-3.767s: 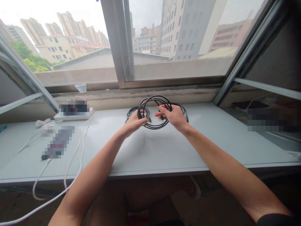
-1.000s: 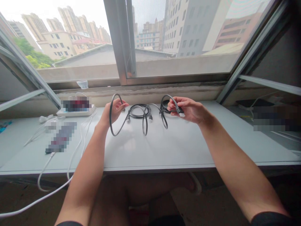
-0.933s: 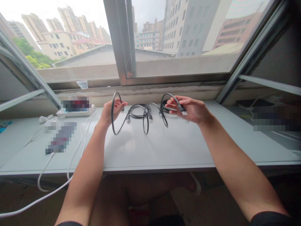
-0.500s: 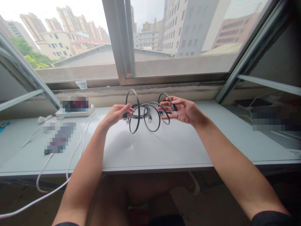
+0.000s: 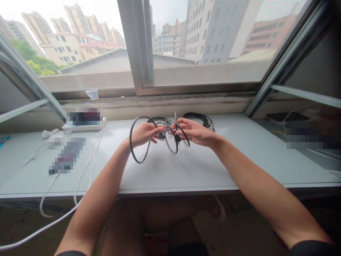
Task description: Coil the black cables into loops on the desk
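Partly, left hand [image 5: 144,133] and right hand [image 5: 196,133] hide the black cable [image 5: 130,142] ends.

Bright window backlight, soft shadows, warped edges

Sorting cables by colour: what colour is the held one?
The cable is black; head view.

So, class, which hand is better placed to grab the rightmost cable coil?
Right, probably: the right hand sits just in front of that coil; the left hand is farther away.
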Motion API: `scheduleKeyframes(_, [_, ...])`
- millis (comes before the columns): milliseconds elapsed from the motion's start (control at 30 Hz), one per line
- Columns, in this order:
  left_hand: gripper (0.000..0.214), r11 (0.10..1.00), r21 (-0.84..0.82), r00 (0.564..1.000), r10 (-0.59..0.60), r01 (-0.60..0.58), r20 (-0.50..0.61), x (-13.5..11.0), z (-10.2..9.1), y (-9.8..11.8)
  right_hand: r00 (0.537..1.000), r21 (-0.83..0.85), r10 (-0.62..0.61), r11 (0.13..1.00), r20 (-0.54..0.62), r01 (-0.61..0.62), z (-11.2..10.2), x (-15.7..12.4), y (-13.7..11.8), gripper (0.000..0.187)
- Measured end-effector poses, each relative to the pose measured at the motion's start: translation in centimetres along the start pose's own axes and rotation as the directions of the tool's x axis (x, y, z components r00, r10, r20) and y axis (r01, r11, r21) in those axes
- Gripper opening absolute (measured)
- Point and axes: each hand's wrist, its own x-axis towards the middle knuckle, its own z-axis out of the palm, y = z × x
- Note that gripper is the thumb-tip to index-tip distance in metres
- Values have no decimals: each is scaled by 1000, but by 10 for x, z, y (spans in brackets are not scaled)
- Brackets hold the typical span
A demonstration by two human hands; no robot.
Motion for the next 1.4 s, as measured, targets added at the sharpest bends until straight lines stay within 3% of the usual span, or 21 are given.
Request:
scheduleKeyframes(133, [71, 990, -143, 999, 1, 5, 44, 2, 23, 3, 994, -144, -70, 986, 78, 81, 12, 6, 8, 55])
scheduleKeyframes(267, [66, 988, -156, 992, 27, -7, 122, 2, 35, 3, 993, -251, -116, 961, 22, 118, 28, 8, 12, 59])
scheduleKeyframes(433, [54, 996, -86, 975, 16, 3, 221, 0, 33, 5, 986, -404, -152, 908, -66, 113, 37, 4, 8, 53])
scheduleKeyframes(533, [52, 999, -51, 975, -3, 15, 224, -3, 23, 7, 991, -438, -85, 898, -103, 31, 29, 1, 2, 45])
scheduleKeyframes(633, [54, 998, -58, 987, 49, -40, 156, -5, 7, 7, 987, -432, -17, 900, -162, -56, 12, -1, -5, 42])
scheduleKeyframes(733, [53, 997, -59, 998, 57, -58, -16, -4, -6, 4, 952, -359, -105, 933, -288, -6, -3, 0, -9, 43])
scheduleKeyframes(867, [40, 994, -82, 960, 45, -70, -278, 4, -9, -2, 846, -346, -277, 931, -456, 118, -8, 7, -2, 39])
scheduleKeyframes(967, [32, 996, -63, 924, 40, -68, -379, 8, -2, -3, 804, -282, -269, 950, -530, 132, -3, 14, 6, 32])
scheduleKeyframes(1100, [28, 993, -88, 888, 29, -78, -460, 8, 6, 1, 830, -24, -158, 985, -536, 172, 5, 18, 11, 31])
scheduleKeyframes(1233, [46, 984, -158, 882, 1, -86, -471, 5, 9, 3, 884, 194, -64, 966, -463, 172, 14, 16, 13, 37])
scheduleKeyframes(1300, [49, 992, -98, 892, 30, -83, -452, 4, 10, 3, 900, 228, -40, 962, -433, 152, 15, 16, 14, 41])
scheduleKeyframes(1400, [37, 995, 40, 899, 104, -96, -426, 4, 13, 1, 891, 172, -52, 975, -450, 144, 13, 16, 17, 46])
